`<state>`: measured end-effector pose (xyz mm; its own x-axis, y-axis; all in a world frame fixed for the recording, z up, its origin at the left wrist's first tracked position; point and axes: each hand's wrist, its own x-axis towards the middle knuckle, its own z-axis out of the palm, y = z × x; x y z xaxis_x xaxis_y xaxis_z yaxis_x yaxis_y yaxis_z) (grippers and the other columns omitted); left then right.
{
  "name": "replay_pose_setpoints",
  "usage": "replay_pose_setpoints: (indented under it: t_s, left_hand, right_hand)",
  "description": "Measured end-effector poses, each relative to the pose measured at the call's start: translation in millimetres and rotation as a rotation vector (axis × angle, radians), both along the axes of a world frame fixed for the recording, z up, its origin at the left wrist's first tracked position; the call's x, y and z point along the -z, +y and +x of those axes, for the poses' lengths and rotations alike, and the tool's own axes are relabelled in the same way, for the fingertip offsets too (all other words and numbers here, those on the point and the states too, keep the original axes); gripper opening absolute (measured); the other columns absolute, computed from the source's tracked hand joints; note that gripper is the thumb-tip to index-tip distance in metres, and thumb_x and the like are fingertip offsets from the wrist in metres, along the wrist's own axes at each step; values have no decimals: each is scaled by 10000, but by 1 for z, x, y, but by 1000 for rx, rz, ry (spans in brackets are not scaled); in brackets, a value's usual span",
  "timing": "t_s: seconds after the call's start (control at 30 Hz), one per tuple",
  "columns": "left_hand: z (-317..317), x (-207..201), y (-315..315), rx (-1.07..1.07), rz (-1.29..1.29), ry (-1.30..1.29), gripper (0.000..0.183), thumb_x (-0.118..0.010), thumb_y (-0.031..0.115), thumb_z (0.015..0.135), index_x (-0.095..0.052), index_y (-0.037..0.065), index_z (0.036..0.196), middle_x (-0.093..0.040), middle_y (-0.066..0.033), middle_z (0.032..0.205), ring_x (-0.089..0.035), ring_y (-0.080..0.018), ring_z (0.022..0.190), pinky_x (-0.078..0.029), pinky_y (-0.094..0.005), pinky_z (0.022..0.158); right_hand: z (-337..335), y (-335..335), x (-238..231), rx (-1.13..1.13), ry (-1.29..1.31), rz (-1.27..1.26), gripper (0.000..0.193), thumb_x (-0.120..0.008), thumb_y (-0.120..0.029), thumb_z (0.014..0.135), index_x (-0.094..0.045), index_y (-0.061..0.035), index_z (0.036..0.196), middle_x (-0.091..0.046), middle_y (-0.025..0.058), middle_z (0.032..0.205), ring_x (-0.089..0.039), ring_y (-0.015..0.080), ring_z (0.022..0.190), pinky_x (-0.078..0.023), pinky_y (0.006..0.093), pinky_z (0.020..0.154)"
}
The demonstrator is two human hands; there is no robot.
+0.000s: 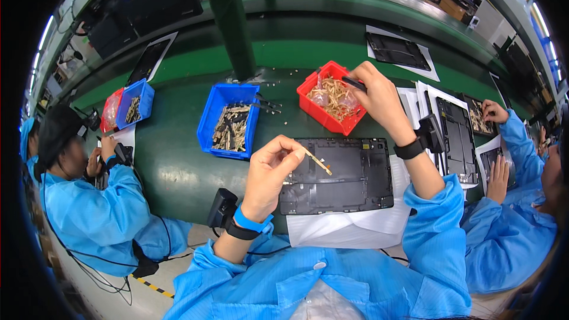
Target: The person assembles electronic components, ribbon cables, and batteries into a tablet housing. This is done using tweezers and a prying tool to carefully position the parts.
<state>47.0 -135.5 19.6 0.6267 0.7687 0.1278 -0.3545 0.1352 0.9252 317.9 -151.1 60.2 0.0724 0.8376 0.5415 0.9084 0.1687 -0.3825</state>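
My left hand [268, 173] pinches one end of a thin tan strip [320, 163] between thumb and forefinger. The strip slants down over a black tablet-sized panel [361, 186], which lies on a white foam sheet [341, 234]. Over the right edge of a red bin [325, 121], my right hand [379, 99] is closed on a slim black tool [354, 83] that looks like tweezers. Its tip points into the bin, above many loose tan strips [333, 98] and some clear plastic. Whether the tip touches anything cannot be made out.
A blue bin [207, 120] of dark and tan strips stands left of the red one, with black pieces [269, 104] beside it. Stacked panels [456, 136] lie to my right. A green post [228, 24] rises behind. Co-workers [98, 195] sit on both sides.
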Motion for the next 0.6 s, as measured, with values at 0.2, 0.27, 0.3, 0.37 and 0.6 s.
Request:
replay_pose_setpoints:
  t_s: [0.2, 0.27, 0.3, 0.37, 0.6]
  left_hand:
    - [-3, 6, -7, -128, 19, 75, 22, -664, 41, 885, -667, 38, 863, -589, 50, 829, -444, -38, 755, -369, -204, 708]
    - [-4, 8, -8, -111, 37, 102, 22, -642, 35, 896, -647, 29, 876, -582, 21, 862, -485, -63, 808, -385, -225, 759]
    - [-4, 9, -8, -103, 59, 133, 22, -620, 29, 907, -628, 20, 888, -576, -9, 894, -526, -88, 861, -400, -246, 809]
    - [0, 9, -12, -118, 35, 89, 19, -645, 37, 891, -650, 31, 873, -589, 4, 876, -489, -86, 845, -372, -244, 783]
    - [3, 8, -21, -151, 25, 32, 12, -669, 40, 865, -677, 42, 873, -593, -3, 884, -460, -110, 873, -345, -266, 793]
  right_hand:
    - [-56, -44, -26, -25, 135, 249, 103, -589, -30, 891, -614, 17, 979, -547, 129, 959, -600, 282, 805, -480, 342, 696]
    - [-76, -75, -32, -183, 235, 213, 117, -596, -106, 890, -618, 1, 846, -570, 128, 885, -595, 267, 771, -487, 333, 699]
    - [-78, -86, -23, -301, 222, 230, 137, -603, -128, 888, -634, -13, 822, -601, 121, 868, -614, 275, 748, -499, 334, 656]
    - [-88, -109, -18, -393, 129, 139, 303, -806, -267, 791, -668, -26, 915, -658, 139, 928, -674, 282, 785, -545, 327, 629]
    - [-105, -109, 12, -447, -204, 263, 235, -708, -64, 741, -688, 15, 961, -678, 185, 1059, -693, 293, 923, -582, 394, 809]
